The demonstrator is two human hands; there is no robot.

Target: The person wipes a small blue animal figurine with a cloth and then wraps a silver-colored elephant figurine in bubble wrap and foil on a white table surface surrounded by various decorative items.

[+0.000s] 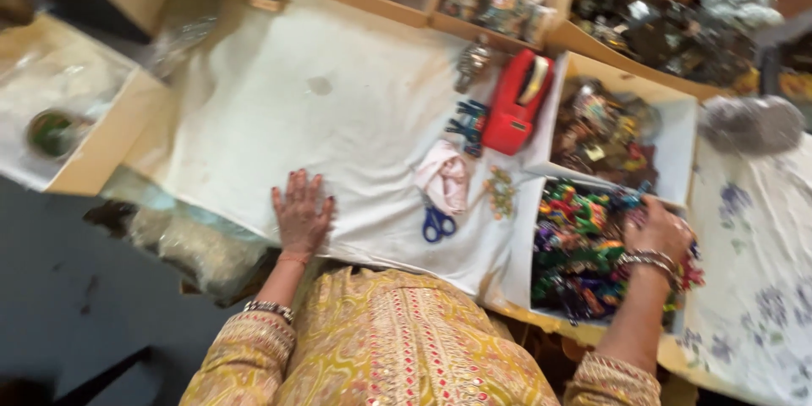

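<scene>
While your left hand (302, 213) lies flat with fingers spread on the white cloth (338, 110) at lower centre, your right hand (658, 233) is down in the box of multicoloured trinkets (579, 245) at lower right; whether it is pinching anything, I cannot tell, the fingers are buried. Just left of that box lie blue-handled scissors (437, 224), a pink scrap of fabric (443, 178) and a small beaded piece (501, 192); above them sits a red tape dispenser (518, 101). Pulling your right hand out fast could, I judge, snag the bangles on the tangled trinkets and spill them, or your forearm could knock the scissors off the near edge.
</scene>
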